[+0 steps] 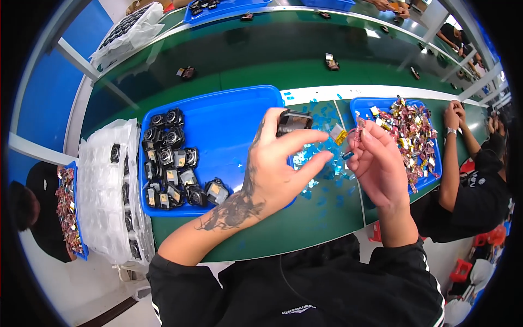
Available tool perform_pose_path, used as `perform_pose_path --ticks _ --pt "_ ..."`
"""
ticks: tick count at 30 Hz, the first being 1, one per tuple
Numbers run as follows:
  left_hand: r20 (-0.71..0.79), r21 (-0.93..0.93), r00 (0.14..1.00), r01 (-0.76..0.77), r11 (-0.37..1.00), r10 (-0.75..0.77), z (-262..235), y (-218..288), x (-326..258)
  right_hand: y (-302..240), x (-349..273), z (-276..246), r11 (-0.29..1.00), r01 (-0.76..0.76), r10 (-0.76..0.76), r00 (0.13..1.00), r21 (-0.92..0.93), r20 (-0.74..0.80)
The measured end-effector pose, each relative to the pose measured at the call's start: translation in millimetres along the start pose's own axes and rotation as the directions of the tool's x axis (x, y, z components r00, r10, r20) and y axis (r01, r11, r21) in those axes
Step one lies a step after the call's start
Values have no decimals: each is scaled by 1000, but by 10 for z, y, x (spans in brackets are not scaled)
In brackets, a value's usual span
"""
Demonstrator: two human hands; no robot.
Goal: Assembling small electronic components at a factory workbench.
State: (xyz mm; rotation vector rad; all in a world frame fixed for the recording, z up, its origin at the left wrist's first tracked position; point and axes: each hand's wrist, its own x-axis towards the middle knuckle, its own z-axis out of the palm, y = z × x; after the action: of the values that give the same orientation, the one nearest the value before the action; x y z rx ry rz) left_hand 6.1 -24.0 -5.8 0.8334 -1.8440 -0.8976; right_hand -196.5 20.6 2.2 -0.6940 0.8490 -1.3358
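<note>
My left hand [275,166] has a black camera housing [295,122] held in its curled far fingers, while its thumb and forefinger point apart toward the right. Pinched in the fingertips of my right hand [379,163] is a small reddish circuit board [358,131]. A silver and yellow battery [339,134] hangs beside the board, between the two hands; its lead is too small to follow. A small blue piece [347,156] shows at my right fingertips. Below both hands, many little blue film pieces [318,174] lie scattered on the green table [283,234].
On the left, a blue tray [218,136] holds rows of black camera housings [166,158]. A blue bin [355,102] of circuit boards with batteries stands right. Stacked white trays [103,169] are far left. Boards ride on the green conveyor [261,60]. A co-worker's arm [450,147] is at right.
</note>
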Motion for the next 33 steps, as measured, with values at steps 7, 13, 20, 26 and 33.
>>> perform_pose_path --ticks 7,13,20,26,33 --pt "119 382 849 -517 766 514 -69 -71 44 170 75 63 907 -369 344 928 202 145" --pt "129 44 949 -295 954 287 -65 16 -9 238 2 77 944 -327 324 943 38 76" --pt "210 -34 960 195 980 -184 -19 -38 -51 -5 -34 222 532 422 -276 906 -734 321" --pt "173 -23 980 109 994 -103 -64 2 -34 -105 27 132 727 160 -27 978 -668 205" --pt "153 265 941 -333 905 301 -64 -36 34 -32 164 42 843 -113 264 938 -525 223"
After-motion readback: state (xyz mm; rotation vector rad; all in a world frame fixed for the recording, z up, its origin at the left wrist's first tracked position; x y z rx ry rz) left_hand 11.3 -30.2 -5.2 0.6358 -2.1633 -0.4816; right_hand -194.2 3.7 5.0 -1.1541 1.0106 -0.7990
